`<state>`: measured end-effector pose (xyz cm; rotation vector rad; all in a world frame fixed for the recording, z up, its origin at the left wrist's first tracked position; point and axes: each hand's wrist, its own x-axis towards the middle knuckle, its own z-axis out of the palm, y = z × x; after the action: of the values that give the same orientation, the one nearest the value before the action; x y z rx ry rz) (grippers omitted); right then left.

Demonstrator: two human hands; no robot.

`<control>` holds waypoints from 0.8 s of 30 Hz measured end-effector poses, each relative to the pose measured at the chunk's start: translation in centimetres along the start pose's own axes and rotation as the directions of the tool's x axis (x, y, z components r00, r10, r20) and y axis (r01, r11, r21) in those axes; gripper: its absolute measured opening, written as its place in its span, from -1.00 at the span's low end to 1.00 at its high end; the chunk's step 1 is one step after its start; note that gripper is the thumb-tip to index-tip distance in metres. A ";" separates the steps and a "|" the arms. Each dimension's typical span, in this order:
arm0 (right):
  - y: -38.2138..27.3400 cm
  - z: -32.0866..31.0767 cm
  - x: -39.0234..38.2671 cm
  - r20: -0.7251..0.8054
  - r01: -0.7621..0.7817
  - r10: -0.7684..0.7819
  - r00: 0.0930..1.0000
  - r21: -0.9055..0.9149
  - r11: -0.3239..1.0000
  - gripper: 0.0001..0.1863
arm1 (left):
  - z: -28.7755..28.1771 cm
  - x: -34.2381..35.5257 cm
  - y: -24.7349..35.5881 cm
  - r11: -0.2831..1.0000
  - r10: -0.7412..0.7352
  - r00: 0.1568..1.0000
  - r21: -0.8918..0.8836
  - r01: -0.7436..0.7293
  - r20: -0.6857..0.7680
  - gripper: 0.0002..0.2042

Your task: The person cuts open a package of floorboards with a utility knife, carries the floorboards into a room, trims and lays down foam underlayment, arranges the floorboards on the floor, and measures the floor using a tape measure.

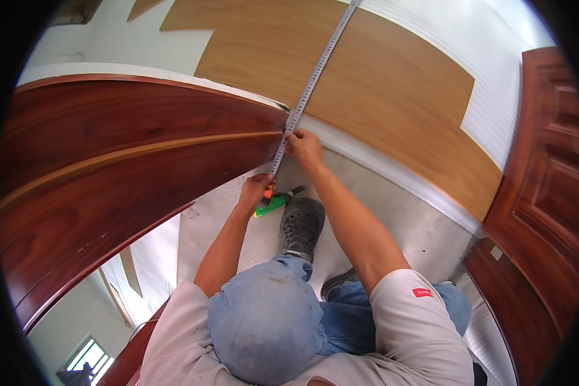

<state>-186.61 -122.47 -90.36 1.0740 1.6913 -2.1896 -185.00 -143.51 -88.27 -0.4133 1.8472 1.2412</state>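
Note:
A tape measure's pale blade [312,83] runs from the far top of the head view down to its orange and black case [268,193]. My left hand [256,190] is closed around that case. My right hand [304,148] pinches the blade beside the end of the dark red wooden door frame [174,116]. Light brown floor planks [392,83] lie beyond, with the blade stretched across them. Below my left hand, a green-handled tool with a dark tip [276,203] rests on the concrete; its kind is unclear.
White underlay [495,83] shows around the planks' stepped edges. A pale strip [392,170] borders the planks at the grey concrete floor [392,212]. To the right stands a dark red panelled door [543,154]. My grey clog [301,225] is close to the green-handled tool.

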 end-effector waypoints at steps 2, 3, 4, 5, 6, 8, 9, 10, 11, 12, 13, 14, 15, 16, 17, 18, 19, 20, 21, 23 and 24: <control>0.0 -0.1 0.3 -0.005 0.000 0.000 1.000 -0.011 1.000 -0.74 | 0.2 0.1 0.1 1.000 0.016 1.000 -0.006 -0.016 0.006 -0.73; 0.2 -0.4 0.5 -0.005 0.003 -0.003 1.000 -0.031 1.000 -0.74 | 0.5 0.2 0.3 1.000 0.008 1.000 0.006 -0.008 0.006 -0.73; 0.5 -0.7 0.8 -0.006 0.006 -0.006 1.000 -0.051 0.999 -0.74 | 0.9 0.3 0.4 1.000 0.001 1.000 0.018 -0.001 0.005 -0.73; 0.5 -0.6 0.8 -0.005 0.005 -0.005 1.000 -0.049 0.999 -0.74 | 0.7 0.2 0.4 1.000 0.000 1.000 0.020 0.000 0.004 -0.73; 0.5 -0.5 0.8 -0.004 0.006 -0.007 1.000 -0.060 0.998 -0.74 | 0.6 0.3 0.3 1.000 0.003 1.000 0.015 -0.003 0.005 -0.73; 0.6 -0.4 0.8 -0.003 0.009 -0.009 1.000 -0.070 0.997 -0.74 | 0.5 0.2 0.2 1.000 0.007 1.000 0.010 -0.007 0.006 -0.73; 0.6 -0.4 0.7 0.003 0.014 -0.014 1.000 -0.055 0.998 -0.75 | 0.5 0.2 0.2 1.000 -0.003 1.000 -0.003 0.003 0.006 -0.73; 0.6 -0.4 0.7 0.010 0.020 -0.020 1.000 -0.040 0.999 -0.77 | 0.5 0.2 0.1 1.000 -0.012 1.000 -0.016 0.012 0.007 -0.73; 0.6 -0.3 0.6 0.010 0.021 -0.020 1.000 -0.039 0.999 -0.77 | 0.4 0.1 0.1 1.000 -0.012 1.000 -0.014 0.012 0.006 -0.73; 0.5 -0.2 0.6 0.009 0.023 -0.022 1.000 -0.040 0.999 -0.78 | 0.4 0.1 0.1 1.000 -0.006 1.000 -0.004 0.006 0.001 -0.72; 0.5 -0.1 0.6 0.008 0.025 -0.024 1.000 -0.041 0.999 -0.78 | 0.3 0.2 0.2 1.000 -0.001 1.000 0.006 0.001 -0.004 -0.72; 0.7 -0.2 0.7 0.005 0.026 -0.026 1.000 -0.043 0.999 -0.78 | 0.4 0.1 0.3 1.000 0.001 1.000 0.005 -0.001 0.000 -0.72; 0.9 -0.3 0.9 0.021 0.042 -0.041 0.999 -0.049 0.998 -0.78 | 0.4 0.1 0.5 0.999 -0.010 1.000 0.035 0.010 -0.010 -0.72; 1.0 -0.2 1.1 0.037 0.058 -0.056 0.998 -0.055 0.997 -0.78 | 0.4 0.2 0.8 0.998 -0.020 1.000 0.064 0.021 -0.021 -0.72; 1.2 -0.3 1.3 0.032 0.063 -0.061 0.998 -0.056 0.996 -0.78 | 0.5 0.3 0.8 0.998 -0.015 1.000 0.064 0.016 -0.016 -0.72; 1.3 -0.2 1.6 0.027 0.059 -0.058 0.998 -0.037 0.998 -0.74 | 0.5 0.4 0.9 0.999 -0.021 1.000 0.049 0.022 -0.016 -0.72; 1.2 -0.1 1.9 0.022 0.059 -0.058 0.998 -0.016 0.998 -0.71 | 0.4 0.4 1.3 0.999 -0.025 1.000 0.035 0.025 -0.015 -0.71; 1.0 0.5 1.7 0.023 0.075 -0.075 0.997 -0.005 0.997 -0.71 | -0.6 0.1 1.1 0.999 -0.008 1.000 0.044 0.009 -0.020 -0.71; 0.7 1.1 1.5 0.033 0.106 -0.103 0.994 -0.079 0.991 -0.69 | -1.8 0.1 0.4 0.986 0.047 0.998 0.164 -0.040 -0.034 -0.70; 1.7 0.2 2.4 -0.008 0.090 -0.093 0.996 -0.164 0.982 -0.67 | -0.3 -0.4 1.5 0.934 0.116 0.993 0.343 -0.099 -0.030 -0.66; 2.9 -0.3 3.0 -0.051 0.095 -0.126 0.991 -0.404 0.910 -0.68 | 0.7 -0.5 0.9 0.939 0.153 0.987 0.318 -0.132 -0.043 -0.64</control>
<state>-187.07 -122.32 -94.54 0.9783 2.1586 -1.7572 -184.97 -142.57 -87.50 -0.1485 2.1208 1.0102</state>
